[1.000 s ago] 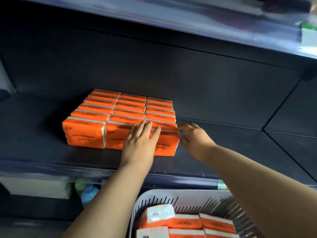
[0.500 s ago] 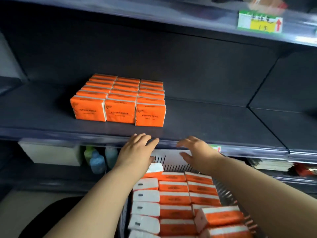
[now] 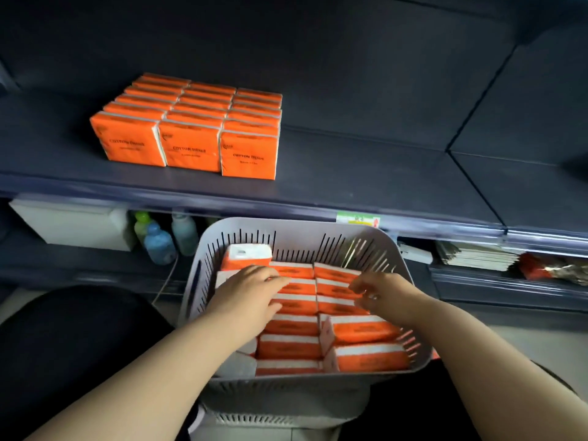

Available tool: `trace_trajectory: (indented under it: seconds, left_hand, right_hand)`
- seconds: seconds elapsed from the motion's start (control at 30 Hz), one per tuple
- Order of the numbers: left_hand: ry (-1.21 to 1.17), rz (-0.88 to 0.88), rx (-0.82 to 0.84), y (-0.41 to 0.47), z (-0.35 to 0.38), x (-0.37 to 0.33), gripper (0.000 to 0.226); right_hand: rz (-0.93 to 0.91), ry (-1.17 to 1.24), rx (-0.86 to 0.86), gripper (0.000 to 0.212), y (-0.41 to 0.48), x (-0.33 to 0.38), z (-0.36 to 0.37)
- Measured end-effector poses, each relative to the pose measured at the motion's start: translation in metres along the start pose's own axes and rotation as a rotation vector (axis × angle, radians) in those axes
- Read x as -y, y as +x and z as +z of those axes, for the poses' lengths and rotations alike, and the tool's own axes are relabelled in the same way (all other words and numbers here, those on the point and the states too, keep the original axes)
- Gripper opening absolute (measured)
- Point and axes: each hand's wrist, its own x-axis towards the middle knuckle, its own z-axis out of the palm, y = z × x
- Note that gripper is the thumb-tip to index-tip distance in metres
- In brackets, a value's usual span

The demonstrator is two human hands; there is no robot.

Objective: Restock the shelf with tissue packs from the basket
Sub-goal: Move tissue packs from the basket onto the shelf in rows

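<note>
Tissue packs (image 3: 296,326) under left hand (image 3: 248,297); perhaps touching

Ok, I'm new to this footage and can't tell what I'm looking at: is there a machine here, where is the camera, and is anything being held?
No machine: these are a person's two bare hands, filmed by one camera worn on the head, looking forward and down. On the dark shelf stands a neat block of orange tissue packs. Below, a pale slotted basket holds more packs. The left hand lies flat over them, fingers straight, holding nothing. The right hand reaches in too, its fingers bent at a pack; blur hides whether it grips.
</note>
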Motion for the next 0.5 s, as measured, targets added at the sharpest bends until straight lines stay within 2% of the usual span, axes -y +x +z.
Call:
trace_trajectory:
  seconds: [0.13, 0.27, 0.4, 0.5]
  left_hand:
    - [-0.088, -0.027, 0.018, -0.001, 0.015, -0.027, 0.045]
    - [-0.198, -0.056, 0.111, -0.001, 0.029, -0.057, 0.031]
    - [-0.267, -0.105, 0.234, 0.002, 0.043, -0.071, 0.025]
    - [-0.287, -0.159, 0.221, 0.009, 0.041, -0.075, 0.038]
  right_hand:
    - [0.003, 0.061, 0.168, 0.039, 0.001, -0.009, -0.003]
    - [-0.026, -0.135, 0.354, 0.060, 0.001, -0.015, 0.000]
    - [-0.023, -0.200, 0.303, 0.056, 0.004, -0.020, 0.003]
    - [0.000, -0.161, 0.236, 0.046, 0.009, -0.022, 0.004]
